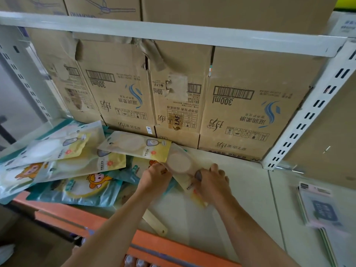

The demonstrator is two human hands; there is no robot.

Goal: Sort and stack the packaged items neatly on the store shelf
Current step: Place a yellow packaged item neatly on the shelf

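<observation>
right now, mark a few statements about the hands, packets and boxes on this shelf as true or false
1. The left hand and right hand both hold one pale packet. True.
2. The other packets stand in a neat upright row. False: they lie flat and overlapping in a loose pile at the left.
3. Cardboard boxes stand along the back of the shelf. True.
4. The print on the boxes reads the right way up. False: it is upside down.
5. The shelf's front edge is blue. False: it is orange.
</observation>
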